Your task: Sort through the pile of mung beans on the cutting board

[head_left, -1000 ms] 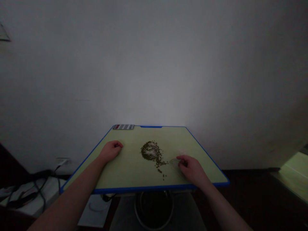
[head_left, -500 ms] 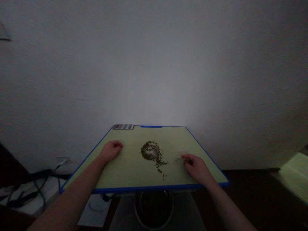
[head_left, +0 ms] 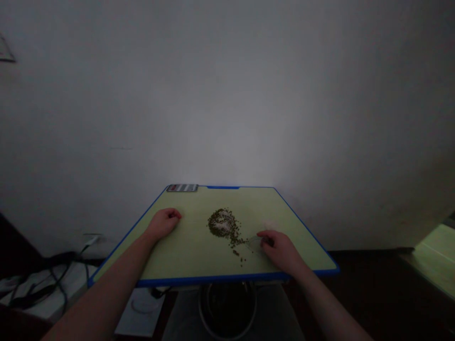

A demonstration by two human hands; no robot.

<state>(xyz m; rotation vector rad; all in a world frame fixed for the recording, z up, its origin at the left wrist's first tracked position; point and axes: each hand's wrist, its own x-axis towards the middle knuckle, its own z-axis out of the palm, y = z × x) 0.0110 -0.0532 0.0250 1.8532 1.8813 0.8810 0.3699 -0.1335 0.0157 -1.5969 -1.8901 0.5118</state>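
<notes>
My left hand (head_left: 164, 222) rests on the left part of the yellow-green board (head_left: 192, 255), its fingers curled in and nothing showing in them. On the right, my right hand (head_left: 279, 247) pinches a clear plastic piece (head_left: 253, 242), thin and hard to see, with a rounded outline. The tip of this piece reaches the trailing edge of a pile of small dark green-brown grains (head_left: 216, 228). Whitish matter (head_left: 224, 222) lies in the pile's middle. A few stray grains (head_left: 241, 259) are scattered toward the near edge.
A phone (head_left: 182, 188) lies at the board's far left corner. Below the near edge, a round metal pot (head_left: 227, 310) stands between my legs. Cables (head_left: 57, 279) run over a white surface at left. A wall (head_left: 231, 118) rises behind the board.
My right hand has moved left with the clear piece, bringing it from beside the grains up to their edge. My left hand has stayed in place.
</notes>
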